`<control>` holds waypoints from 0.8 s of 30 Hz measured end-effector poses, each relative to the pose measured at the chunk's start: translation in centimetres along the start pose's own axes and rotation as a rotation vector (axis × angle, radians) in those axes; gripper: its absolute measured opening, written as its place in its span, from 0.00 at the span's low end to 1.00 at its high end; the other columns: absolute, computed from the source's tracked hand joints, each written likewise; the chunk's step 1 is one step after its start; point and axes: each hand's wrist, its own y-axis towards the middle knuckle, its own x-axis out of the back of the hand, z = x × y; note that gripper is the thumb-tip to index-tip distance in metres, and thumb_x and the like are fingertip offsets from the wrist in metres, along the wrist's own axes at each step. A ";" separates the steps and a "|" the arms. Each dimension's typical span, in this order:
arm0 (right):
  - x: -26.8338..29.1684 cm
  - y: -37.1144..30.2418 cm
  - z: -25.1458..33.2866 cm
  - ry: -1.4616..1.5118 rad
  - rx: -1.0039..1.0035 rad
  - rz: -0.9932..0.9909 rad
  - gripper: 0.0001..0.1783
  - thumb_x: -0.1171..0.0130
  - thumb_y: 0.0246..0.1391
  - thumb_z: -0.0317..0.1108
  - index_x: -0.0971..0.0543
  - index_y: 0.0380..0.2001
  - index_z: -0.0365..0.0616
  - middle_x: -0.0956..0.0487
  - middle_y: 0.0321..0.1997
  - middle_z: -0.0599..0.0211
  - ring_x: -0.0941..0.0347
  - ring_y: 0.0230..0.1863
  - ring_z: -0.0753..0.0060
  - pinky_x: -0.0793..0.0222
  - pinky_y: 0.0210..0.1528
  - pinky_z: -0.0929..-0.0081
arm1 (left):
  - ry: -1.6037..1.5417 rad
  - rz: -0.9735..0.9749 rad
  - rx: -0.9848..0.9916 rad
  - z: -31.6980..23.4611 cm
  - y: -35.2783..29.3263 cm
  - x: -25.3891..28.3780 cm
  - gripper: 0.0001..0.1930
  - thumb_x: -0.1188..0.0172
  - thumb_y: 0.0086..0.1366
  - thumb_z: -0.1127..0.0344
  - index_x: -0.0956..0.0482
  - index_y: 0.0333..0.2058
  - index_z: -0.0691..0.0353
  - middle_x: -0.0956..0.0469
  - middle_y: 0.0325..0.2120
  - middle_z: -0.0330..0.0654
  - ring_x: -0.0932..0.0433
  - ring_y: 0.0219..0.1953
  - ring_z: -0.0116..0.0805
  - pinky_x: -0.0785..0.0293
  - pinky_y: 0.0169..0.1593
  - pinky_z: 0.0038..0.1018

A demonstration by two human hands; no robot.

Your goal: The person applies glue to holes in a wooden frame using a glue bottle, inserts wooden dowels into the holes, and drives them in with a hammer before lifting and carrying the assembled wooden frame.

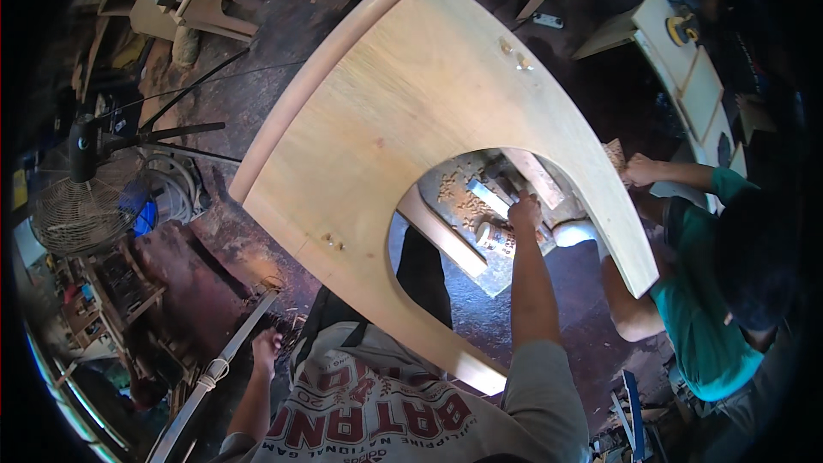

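Note:
A large pale wooden panel with a rounded rail along its far-left edge and a deep curved cutout lies before me. Through the cutout my right hand reaches down to a low work surface, its fingers closed; what they hold is too small to make out. Beside it are a dark tool, a pale flat strip and a white printed tub. Wood shavings lie around them. My left hand is curled at my left side, left of the panel's near edge, its contents hidden.
At right a co-worker in a green shirt has a hand on a brown piece by the panel's edge. A standing fan and a long metal bar are at left. A yellow sander rests on boards at far right.

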 end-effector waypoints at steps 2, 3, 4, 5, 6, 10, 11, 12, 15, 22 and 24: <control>-1.9 1.7 0.4 0.004 0.013 -0.020 0.23 0.45 0.57 0.30 0.25 0.58 0.52 0.29 0.64 0.56 0.30 0.64 0.51 0.26 0.59 0.55 | 0.040 -0.050 0.015 2.8 -1.3 0.8 0.14 0.42 0.70 0.54 0.21 0.27 0.52 0.28 0.19 0.28 0.35 0.18 0.18 0.45 0.22 0.22; -2.6 1.9 0.9 -0.009 0.050 -0.108 0.27 0.44 0.57 0.31 0.27 0.62 0.53 0.31 0.66 0.56 0.33 0.66 0.51 0.30 0.62 0.49 | 0.075 -0.078 0.022 4.2 -2.0 1.3 0.15 0.42 0.70 0.54 0.19 0.27 0.53 0.26 0.19 0.29 0.35 0.18 0.19 0.43 0.22 0.22; -3.5 2.3 0.0 -0.064 0.018 -0.140 0.28 0.44 0.58 0.32 0.29 0.63 0.54 0.31 0.66 0.57 0.34 0.68 0.52 0.33 0.63 0.46 | 0.065 -0.078 0.017 5.9 -1.5 1.1 0.15 0.42 0.70 0.54 0.19 0.27 0.53 0.26 0.19 0.29 0.35 0.18 0.19 0.43 0.22 0.22; -3.9 2.5 -1.2 -0.116 -0.021 -0.179 0.30 0.44 0.58 0.33 0.30 0.65 0.55 0.31 0.67 0.57 0.35 0.69 0.52 0.35 0.64 0.42 | 0.065 -0.068 -0.057 7.3 0.1 0.7 0.15 0.41 0.70 0.55 0.19 0.26 0.55 0.26 0.20 0.30 0.34 0.18 0.20 0.43 0.23 0.23; -3.6 2.0 -2.2 -0.129 0.006 -0.133 0.29 0.44 0.59 0.34 0.30 0.65 0.55 0.31 0.67 0.58 0.38 0.71 0.53 0.38 0.65 0.40 | 0.063 -0.060 -0.133 7.7 1.3 0.0 0.16 0.41 0.70 0.55 0.19 0.25 0.56 0.25 0.20 0.30 0.34 0.18 0.20 0.42 0.23 0.24; 1.0 -2.5 0.7 -0.104 0.075 -0.010 0.24 0.45 0.62 0.38 0.28 0.61 0.54 0.25 0.60 0.59 0.27 0.61 0.48 0.33 0.60 0.44 | 0.228 -0.196 -0.364 4.3 1.4 -2.3 0.18 0.41 0.72 0.59 0.21 0.24 0.65 0.26 0.20 0.32 0.30 0.24 0.22 0.38 0.28 0.24; 2.7 -3.9 0.9 -0.033 0.047 0.071 0.22 0.45 0.63 0.39 0.27 0.60 0.51 0.21 0.56 0.58 0.22 0.56 0.46 0.30 0.58 0.48 | 0.208 -0.187 -0.373 2.7 1.1 -3.4 0.18 0.41 0.72 0.59 0.21 0.24 0.65 0.26 0.20 0.32 0.30 0.24 0.22 0.38 0.28 0.24; 3.5 -5.2 -0.6 0.056 0.074 0.083 0.21 0.45 0.63 0.41 0.25 0.57 0.48 0.19 0.51 0.56 0.20 0.51 0.45 0.28 0.54 0.51 | 0.099 -0.235 -0.579 -0.4 0.2 -5.1 0.18 0.42 0.73 0.60 0.21 0.26 0.67 0.26 0.20 0.33 0.30 0.26 0.22 0.36 0.30 0.23; 6.6 -10.8 -3.4 0.409 0.298 0.234 0.18 0.43 0.62 0.41 0.21 0.49 0.40 0.15 0.38 0.55 0.18 0.43 0.52 0.25 0.46 0.58 | -0.173 -0.358 -0.981 -10.5 -4.7 -8.6 0.14 0.43 0.74 0.66 0.20 0.31 0.69 0.26 0.23 0.33 0.31 0.27 0.22 0.34 0.32 0.23; 25.9 -31.0 0.8 1.032 0.521 0.383 0.12 0.42 0.63 0.31 0.21 0.47 0.37 0.23 0.32 0.72 0.28 0.32 0.80 0.32 0.37 0.77 | -0.348 -0.267 -1.593 -31.0 -17.7 -11.8 0.06 0.38 0.66 0.72 0.15 0.38 0.68 0.18 0.28 0.44 0.22 0.28 0.30 0.26 0.36 0.27; 27.7 -32.8 2.1 1.092 0.823 -0.026 0.13 0.46 0.68 0.35 0.23 0.48 0.36 0.25 0.31 0.72 0.29 0.32 0.82 0.33 0.35 0.77 | -0.269 -0.259 -1.696 -34.7 -19.6 -13.3 0.09 0.39 0.67 0.68 0.14 0.40 0.63 0.16 0.31 0.47 0.18 0.29 0.37 0.23 0.37 0.30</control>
